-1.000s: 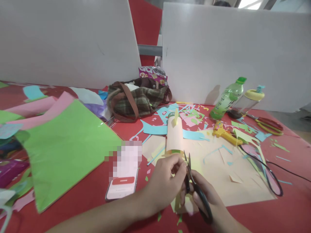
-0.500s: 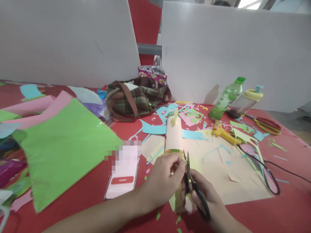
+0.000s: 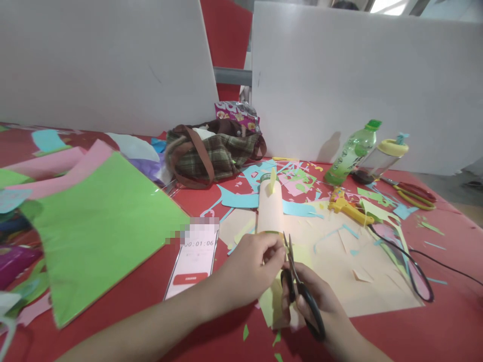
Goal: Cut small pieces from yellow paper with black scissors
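My right hand [image 3: 320, 296] grips a pair of scissors [image 3: 308, 306] by the black handles. The blades point away from me, their tips slightly apart. Just left of the blades, my left hand [image 3: 256, 266] is closed in a pinch; whatever lies between its fingertips is hidden. Beyond my hands lies a tube wrapped in peach paper [image 3: 270, 208], with a small yellow paper piece [image 3: 272, 181] standing up on it. Light-blue paper strips [image 3: 241, 200] stick out on both sides of the tube. Yellow paper [image 3: 269, 306] lies under my hands.
A phone [image 3: 194, 261] with a running timer lies left of my hands, beside a large green sheet [image 3: 113, 226]. To the right are a yellow glue gun [image 3: 349, 208] with its black cord, a green bottle [image 3: 352, 153], a lidded jar [image 3: 383, 161] and red-and-yellow-handled scissors [image 3: 415, 195]. A plaid bag [image 3: 226, 156] stands behind.
My left hand has shifted slightly left and up. The scissors in my right hand have moved a little left, and the blades look slightly closer together.
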